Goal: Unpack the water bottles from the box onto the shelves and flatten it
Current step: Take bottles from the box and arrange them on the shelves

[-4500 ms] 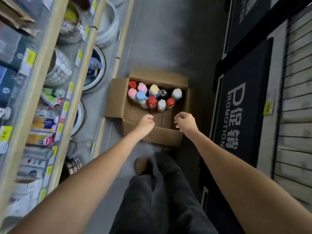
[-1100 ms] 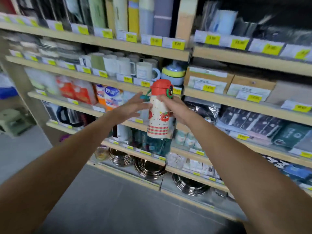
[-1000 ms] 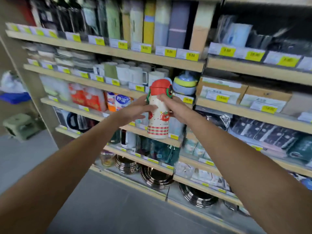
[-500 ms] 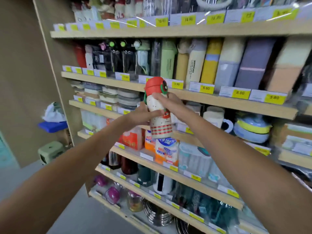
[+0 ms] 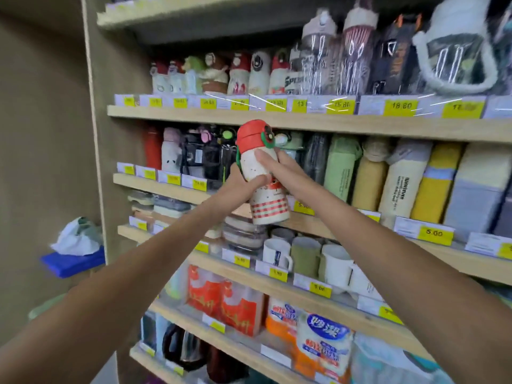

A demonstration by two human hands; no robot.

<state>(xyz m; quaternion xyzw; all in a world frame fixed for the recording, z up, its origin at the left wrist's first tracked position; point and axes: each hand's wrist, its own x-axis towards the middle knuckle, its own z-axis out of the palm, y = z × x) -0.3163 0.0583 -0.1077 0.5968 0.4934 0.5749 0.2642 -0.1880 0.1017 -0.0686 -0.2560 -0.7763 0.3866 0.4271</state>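
Note:
A white water bottle (image 5: 264, 189) with a red lid, red stripes and a tomato print is held up in front of the shelves, tilted slightly left. My left hand (image 5: 238, 187) grips its body from the left and below. From the right, my right hand (image 5: 279, 167) grips the upper body with the thumb across the front. The bottle's lid is level with the wooden shelf (image 5: 304, 124) that carries a row of similar children's bottles (image 5: 238, 76). The box is out of view.
The shelf behind the bottle holds dark bottles (image 5: 205, 159) and boxed flasks (image 5: 399, 178). Lower shelves carry mugs (image 5: 307, 256), food containers and tissue packs (image 5: 324, 345). A beige side panel (image 5: 94, 134) bounds the shelving at the left; a blue stool (image 5: 72, 263) stands beyond it.
Both hands have lifted the bottle higher along the shelving, and my view has tilted up and left. The bottle came out of the box on the floor seen at first.

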